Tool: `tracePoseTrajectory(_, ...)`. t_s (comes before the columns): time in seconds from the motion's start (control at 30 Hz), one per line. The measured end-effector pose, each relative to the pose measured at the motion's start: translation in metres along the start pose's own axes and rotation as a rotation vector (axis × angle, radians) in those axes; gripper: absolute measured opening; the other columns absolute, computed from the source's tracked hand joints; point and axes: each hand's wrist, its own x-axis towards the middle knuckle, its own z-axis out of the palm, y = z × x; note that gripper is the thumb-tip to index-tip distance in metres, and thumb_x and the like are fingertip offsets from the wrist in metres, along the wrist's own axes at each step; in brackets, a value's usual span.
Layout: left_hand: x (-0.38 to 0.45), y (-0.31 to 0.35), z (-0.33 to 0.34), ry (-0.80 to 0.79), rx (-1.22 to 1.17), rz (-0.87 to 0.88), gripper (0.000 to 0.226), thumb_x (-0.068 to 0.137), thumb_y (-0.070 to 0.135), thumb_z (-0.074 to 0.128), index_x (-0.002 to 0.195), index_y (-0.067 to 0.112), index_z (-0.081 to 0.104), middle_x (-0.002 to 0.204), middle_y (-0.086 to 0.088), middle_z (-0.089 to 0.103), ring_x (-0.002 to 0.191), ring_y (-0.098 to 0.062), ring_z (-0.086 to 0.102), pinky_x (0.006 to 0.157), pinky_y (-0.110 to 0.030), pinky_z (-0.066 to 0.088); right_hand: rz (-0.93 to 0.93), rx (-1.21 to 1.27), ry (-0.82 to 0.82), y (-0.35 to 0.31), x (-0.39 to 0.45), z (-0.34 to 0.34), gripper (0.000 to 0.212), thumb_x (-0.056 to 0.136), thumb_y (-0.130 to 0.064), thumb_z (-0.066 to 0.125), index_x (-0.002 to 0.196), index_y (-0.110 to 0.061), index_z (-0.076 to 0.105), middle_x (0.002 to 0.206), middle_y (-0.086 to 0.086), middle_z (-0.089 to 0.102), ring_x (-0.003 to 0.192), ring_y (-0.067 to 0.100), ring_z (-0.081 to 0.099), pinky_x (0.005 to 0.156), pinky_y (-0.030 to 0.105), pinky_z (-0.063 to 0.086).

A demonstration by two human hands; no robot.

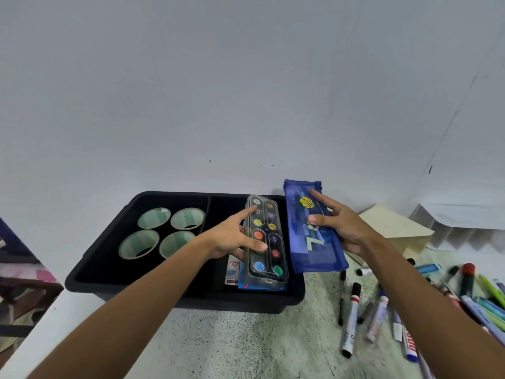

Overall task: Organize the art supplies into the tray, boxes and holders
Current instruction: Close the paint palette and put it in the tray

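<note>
In the black tray point(109, 258), four tape rolls point(161, 232) fill the left bay. The left hand point(232, 239), fingers straight, rests on the paint set point(266, 240) lying in the right bay, long axis running front to back. Just right of it, over the tray's right rim, the right hand point(341, 228) grips the blue pouch point(314, 228), held parallel to the paints. Loose markers point(352, 321) lie right of the tray.

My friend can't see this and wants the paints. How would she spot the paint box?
Find the black tray against the wall. In its right half, beside the four tape rolls, lies a long clear watercolour case under the left hand. Only it has two rows of round colour cakes; the blue mesh pouch beside it has none.
</note>
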Motion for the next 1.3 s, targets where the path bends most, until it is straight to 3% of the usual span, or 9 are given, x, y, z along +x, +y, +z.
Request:
tracePoseTrajectory(0.1, 0.009, -0.007, 0.006, -0.012, 0.038, -0.03, 0.108, 0.072, -0.002, 0.081, 0.151, 0.039, 0.021, 0.122, -0.014, 0.063, 0.103, -0.033, 0.068, 0.081, -0.059, 0.055, -0.002, 0.005, -0.016, 0.004, -0.003, -0.002, 0.076, 0.069, 0.001, 0.071, 0.136, -0.028, 0.051, 0.107, 0.003, 0.07, 0.081, 0.016, 0.069, 0.068, 0.029, 0.058)
tracePoseTrajectory(0.27, 0.017, -0.006, 0.005, -0.032, 0.241, -0.027, 0.124, 0.054, 0.028, 0.095, 0.149, 0.047, 0.019, 0.148, -0.016, 0.039, 0.123, -0.033, 0.054, 0.074, -0.044, 0.06, -0.005, 0.024, -0.016, 0.011, -0.004, -0.005, 0.071, 0.075, 0.007, 0.067, 0.136, -0.027, 0.051, 0.106, 0.004, 0.07, 0.08, 0.016, 0.07, 0.065, 0.028, 0.057)
tracePoseTrajectory(0.47, 0.017, 0.004, 0.001, -0.036, 0.598, -0.005, 0.111, 0.068, 0.031, 0.088, 0.154, 0.031, 0.019, 0.132, -0.006, 0.053, 0.107, -0.022, 0.063, 0.073, -0.035, 0.06, -0.001, 0.073, -0.003, 0.015, -0.005, -0.01, 0.07, 0.074, 0.007, 0.067, 0.134, -0.026, 0.053, 0.102, 0.003, 0.073, 0.081, 0.018, 0.071, 0.067, 0.031, 0.059)
tracePoseTrajectory(0.63, 0.02, 0.0, 0.001, -0.001, 0.694, 0.073, 0.106, 0.065, 0.034, 0.089, 0.152, 0.019, 0.029, 0.132, 0.006, 0.05, 0.125, -0.014, 0.048, 0.105, -0.029, 0.041, 0.006, 0.088, 0.002, 0.018, -0.007, -0.013, 0.072, 0.074, 0.008, 0.068, 0.137, -0.023, 0.051, 0.104, 0.004, 0.072, 0.083, 0.02, 0.071, 0.065, 0.031, 0.058)
tracePoseTrajectory(0.87, 0.015, -0.003, 0.002, 0.054, 0.753, 0.146, 0.099, 0.069, 0.037, 0.086, 0.151, 0.02, 0.031, 0.106, 0.013, 0.04, 0.116, -0.013, 0.042, 0.104, -0.03, 0.036, 0.027, 0.098, -0.009, 0.022, -0.004, -0.003, 0.073, 0.077, 0.008, 0.067, 0.14, -0.021, 0.048, 0.103, 0.005, 0.072, 0.082, 0.02, 0.071, 0.064, 0.032, 0.059)
tracePoseTrajectory(1.0, 0.004, -0.001, 0.0, 0.235, 0.54, 0.308, 0.105, 0.059, 0.066, 0.08, 0.147, 0.029, 0.037, 0.116, 0.001, 0.051, 0.086, -0.007, 0.054, 0.079, -0.019, 0.048, 0.03, 0.093, -0.035, 0.02, -0.001, 0.007, 0.072, 0.077, 0.01, 0.067, 0.14, -0.02, 0.048, 0.106, 0.008, 0.071, 0.081, 0.02, 0.071, 0.063, 0.031, 0.058)
tracePoseTrajectory(1.1, -0.008, 0.006, 0.003, 0.151, 0.198, 0.338, 0.093, 0.072, 0.045, 0.076, 0.15, 0.027, 0.027, 0.116, -0.01, 0.064, 0.084, -0.02, 0.065, 0.067, -0.024, 0.054, 0.02, 0.061, -0.043, 0.015, 0.007, 0.02, 0.078, 0.072, 0.009, 0.07, 0.142, -0.017, 0.046, 0.108, 0.009, 0.07, 0.083, 0.021, 0.071, 0.064, 0.031, 0.058)
tracePoseTrajectory(1.2, -0.017, 0.009, 0.006, -0.056, 0.018, 0.236, 0.096, 0.077, 0.029, 0.081, 0.149, 0.041, 0.017, 0.122, -0.016, 0.065, 0.103, -0.033, 0.068, 0.072, -0.041, 0.058, 0.006, 0.04, -0.063, 0.011, 0.015, 0.037, 0.087, 0.063, 0.003, 0.075, 0.143, -0.015, 0.044, 0.107, 0.009, 0.071, 0.086, 0.022, 0.071, 0.066, 0.032, 0.058)
tracePoseTrajectory(1.3, -0.019, 0.008, 0.007, -0.1, -0.042, 0.173, 0.105, 0.074, 0.011, 0.08, 0.152, 0.039, 0.015, 0.126, -0.013, 0.064, 0.109, -0.033, 0.066, 0.078, -0.048, 0.059, 0.003, 0.02, -0.089, 0.011, 0.02, 0.048, 0.089, 0.061, 0.001, 0.077, 0.143, -0.014, 0.044, 0.112, 0.011, 0.069, 0.088, 0.022, 0.071, 0.068, 0.033, 0.058)
